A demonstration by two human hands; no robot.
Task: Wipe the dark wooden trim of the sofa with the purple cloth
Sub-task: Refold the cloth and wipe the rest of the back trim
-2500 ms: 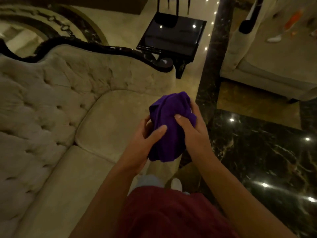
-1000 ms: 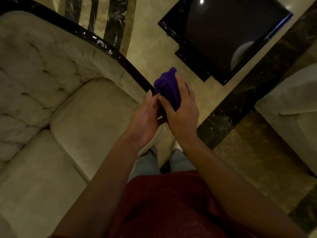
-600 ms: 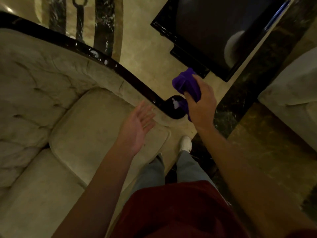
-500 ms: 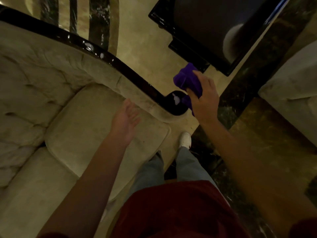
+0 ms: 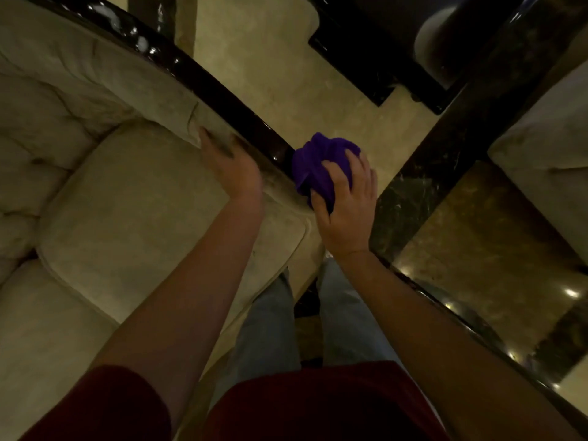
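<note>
- The right hand [image 5: 345, 205] grips a bunched purple cloth [image 5: 319, 167], its fingers [image 5: 350, 163] curled over the top of the wad and the thumb against the near side.
- The purple cloth is pressed onto the lower front end of the glossy dark wooden trim [image 5: 222, 103] that runs along the top edge of the sofa arm; the very end of the trim is hidden beneath the cloth.
- The left hand [image 5: 229, 167] lies flat with fingers [image 5: 219, 144] extended and close together, holding nothing, resting on the upholstered inner face of the arm just beside the trim.
- The cream tufted fabric sofa [image 5: 63, 128] fills the left side; its smooth cream seat cushion [image 5: 152, 211] sits below the left hand, reaching to the sofa's front edge.
- Pale marble floor [image 5: 286, 74] shows beyond the trim, with a dark veined marble band [image 5: 445, 148] crossing diagonally to the right of the cloth.
- A black glossy low counter [image 5: 381, 52] stands on the floor at the top, well apart from the cloth.
- A second cream upholstered seat [image 5: 547, 160] shows at the right edge.
- Dark red sleeves and light blue trousers appear at the bottom.
</note>
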